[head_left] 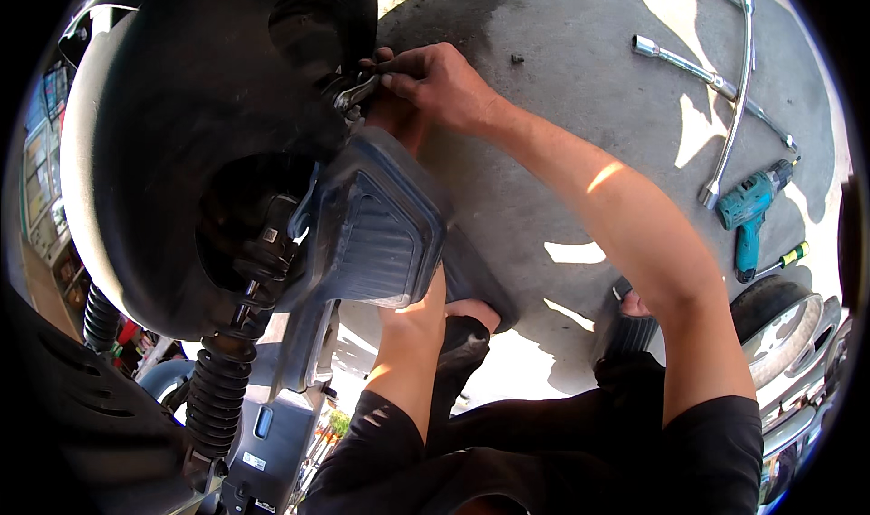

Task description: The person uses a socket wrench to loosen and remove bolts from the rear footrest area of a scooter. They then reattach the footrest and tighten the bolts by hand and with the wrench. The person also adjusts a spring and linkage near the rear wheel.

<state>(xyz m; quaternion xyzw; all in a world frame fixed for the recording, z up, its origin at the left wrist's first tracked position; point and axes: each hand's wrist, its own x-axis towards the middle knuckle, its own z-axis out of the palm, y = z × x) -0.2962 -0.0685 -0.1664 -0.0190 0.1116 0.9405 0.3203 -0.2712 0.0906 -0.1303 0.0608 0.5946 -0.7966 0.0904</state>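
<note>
Silver metal fitting — at the right edge of the black molded fender, just above the ribbed plastic panel. Thumb and forefinger of the right hand pinch its outer end; the left hand lies shadowed beneath, its finger state impossible to tell. Right, on concrete — four-way lug wrench, teal cordless drill, screwdriver.

A grey concrete floor, patched with sunlight and shadow, carries a small dark bolt-like piece, long metal wrench bars crossing one another, a teal cordless drill near them, and a yellow-green-handled screwdriver just beside the drill.
</note>
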